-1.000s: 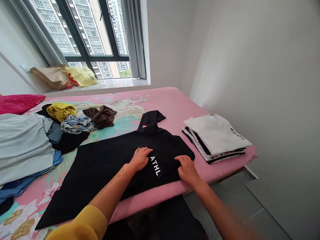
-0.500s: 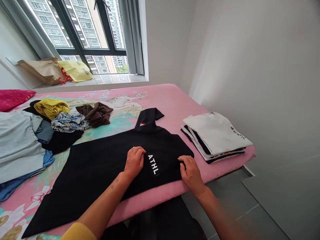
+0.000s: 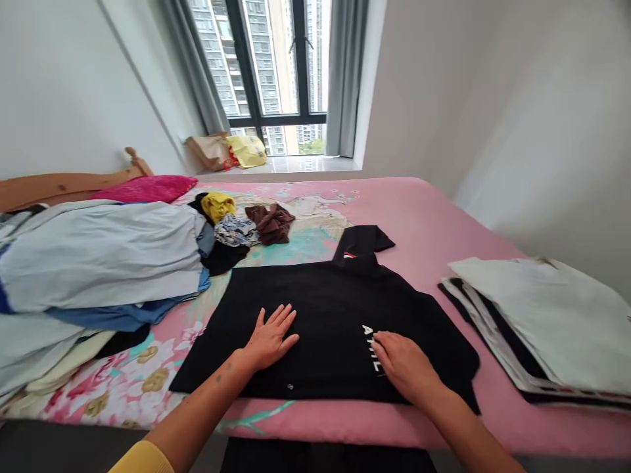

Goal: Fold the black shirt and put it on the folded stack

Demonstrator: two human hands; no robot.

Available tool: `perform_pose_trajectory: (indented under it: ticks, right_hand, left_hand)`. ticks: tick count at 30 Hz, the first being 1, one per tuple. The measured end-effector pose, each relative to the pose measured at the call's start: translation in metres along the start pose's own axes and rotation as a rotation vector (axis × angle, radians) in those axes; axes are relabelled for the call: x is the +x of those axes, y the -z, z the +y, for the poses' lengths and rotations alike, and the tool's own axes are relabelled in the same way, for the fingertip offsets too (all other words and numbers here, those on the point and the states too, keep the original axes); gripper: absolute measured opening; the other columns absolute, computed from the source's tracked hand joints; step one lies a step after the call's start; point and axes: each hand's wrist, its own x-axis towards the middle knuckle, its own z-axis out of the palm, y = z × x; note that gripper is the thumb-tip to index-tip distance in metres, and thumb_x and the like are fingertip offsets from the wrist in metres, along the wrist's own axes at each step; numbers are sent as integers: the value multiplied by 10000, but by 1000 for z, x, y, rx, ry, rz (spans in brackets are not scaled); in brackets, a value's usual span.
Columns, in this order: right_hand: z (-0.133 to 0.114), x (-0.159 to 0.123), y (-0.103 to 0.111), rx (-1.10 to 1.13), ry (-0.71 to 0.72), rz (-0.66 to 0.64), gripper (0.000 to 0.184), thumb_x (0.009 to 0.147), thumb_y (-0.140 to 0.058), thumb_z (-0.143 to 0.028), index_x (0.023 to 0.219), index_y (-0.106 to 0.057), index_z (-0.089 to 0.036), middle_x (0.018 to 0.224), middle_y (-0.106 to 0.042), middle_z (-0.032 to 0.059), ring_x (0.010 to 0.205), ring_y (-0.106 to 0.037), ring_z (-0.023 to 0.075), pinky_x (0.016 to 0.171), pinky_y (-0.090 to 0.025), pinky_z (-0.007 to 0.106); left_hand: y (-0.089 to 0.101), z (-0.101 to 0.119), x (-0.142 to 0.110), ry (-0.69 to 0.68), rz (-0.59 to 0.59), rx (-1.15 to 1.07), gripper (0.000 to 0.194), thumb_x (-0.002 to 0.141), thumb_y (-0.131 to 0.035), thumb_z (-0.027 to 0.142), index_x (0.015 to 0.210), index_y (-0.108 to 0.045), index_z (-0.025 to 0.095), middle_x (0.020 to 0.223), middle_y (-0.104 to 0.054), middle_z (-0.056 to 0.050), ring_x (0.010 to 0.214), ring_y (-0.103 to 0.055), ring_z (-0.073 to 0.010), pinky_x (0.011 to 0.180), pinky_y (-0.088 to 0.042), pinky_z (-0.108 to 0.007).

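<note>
A black T-shirt (image 3: 325,328) lies spread on the bed, its body toward the left and one sleeve sticking out at the far side. White lettering (image 3: 371,348) runs across its chest, partly covered. My left hand (image 3: 273,335) rests palm down on the shirt's body with its fingers spread. Over the lettering lies my right hand (image 3: 401,361), palm down, its fingers stretched leftward and close together. Neither hand grips the cloth. To the right is a stack of folded shirts (image 3: 552,315), a white one on top.
On the left lies a heap of loose clothes (image 3: 108,256). Small crumpled garments, one yellow (image 3: 217,207) and one brown (image 3: 271,223), sit behind the shirt. A pink pillow (image 3: 148,189) is near the wooden headboard (image 3: 69,187). Paper bags (image 3: 210,151) stand on the windowsill.
The view has turned left. My left hand has flattened onto the shirt's body, and my right hand has moved from the right end onto the lettering. The shirt's lower left part now lies straighter.
</note>
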Motion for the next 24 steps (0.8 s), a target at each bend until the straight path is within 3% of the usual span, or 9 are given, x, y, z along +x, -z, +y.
perform_pose_trajectory:
  ticks: [2, 4, 7, 9, 12, 14, 16, 20, 24]
  right_hand:
    - [-13, 23, 0, 49, 89, 58, 362, 940, -338, -322, 1140, -611, -194, 1204, -616, 92, 1166, -531, 241, 1024, -370, 471]
    - [-30, 51, -6, 104, 228, 55, 378, 945, -332, -322, 1234, -549, -209, 1314, -538, 73, 1275, -425, 220, 1081, -298, 478]
    - [-32, 97, -28, 144, 345, -118, 401, 941, -347, -343, 1306, -484, -246, 1407, -438, 47, 1338, -331, 194, 1106, -260, 464]
    - [-9, 124, -47, 102, 253, -194, 440, 932, -360, -388, 1341, -445, -248, 1441, -388, 48, 1357, -289, 204, 1116, -226, 476]
    - [43, 151, -68, -4, 11, -117, 521, 932, -321, -446, 1406, -342, -231, 1488, -298, 51, 1383, -222, 217, 1124, -173, 489]
    - [66, 161, -75, -64, -68, -55, 550, 932, -305, -465, 1425, -303, -221, 1496, -280, 51, 1381, -226, 217, 1126, -164, 478]
    - [75, 168, -79, -108, -106, -6, 580, 923, -317, -488, 1432, -288, -210, 1492, -290, 60, 1365, -261, 230, 1122, -161, 475]
    - [71, 176, -81, -124, -162, 85, 601, 909, -340, -507, 1420, -313, -192, 1462, -345, 80, 1329, -310, 261, 1100, -175, 482]
    - [72, 181, -75, -57, -183, 291, 442, 896, -391, -395, 1269, -499, -185, 1291, -521, 90, 1220, -417, 242, 1024, -286, 437]
  left_hand:
    - [7, -14, 0, 89, 9, -11, 570, 916, -300, 509, 1422, -315, 247, 1499, -270, -79, 1394, -196, -243, 1107, -54, -565]
    - [10, -19, 8, 47, -2, -40, 535, 924, -289, 490, 1413, -331, 276, 1505, -260, -56, 1396, -190, -220, 1115, -51, -543]
    - [8, -32, 27, -2, -61, -82, 544, 909, -286, 536, 1417, -296, 340, 1514, -232, -15, 1403, -168, -213, 1108, -23, -561]
    - [4, -56, 37, 139, -67, -71, 598, 886, -291, 580, 1430, -266, 334, 1522, -201, -18, 1408, -138, -237, 1092, -10, -592]
    - [-3, -105, 52, 438, -4, -10, 679, 863, -270, 618, 1447, -248, 272, 1531, -155, -53, 1412, -93, -272, 1065, 17, -634]
    - [-8, -132, 64, 536, 42, 26, 727, 847, -249, 649, 1455, -225, 252, 1534, -134, -63, 1414, -63, -281, 1046, 38, -659]
    - [-12, -149, 76, 578, 76, 42, 773, 827, -231, 681, 1461, -207, 239, 1537, -123, -62, 1415, -38, -290, 1035, 45, -672]
    - [-12, -161, 96, 631, 100, 44, 836, 796, -214, 724, 1462, -215, 218, 1536, -132, -69, 1409, -37, -315, 1026, 18, -685]
    - [-10, -175, 103, 654, 135, 56, 779, 818, -231, 685, 1450, -251, 230, 1533, -160, -94, 1406, -85, -305, 1038, -40, -663]
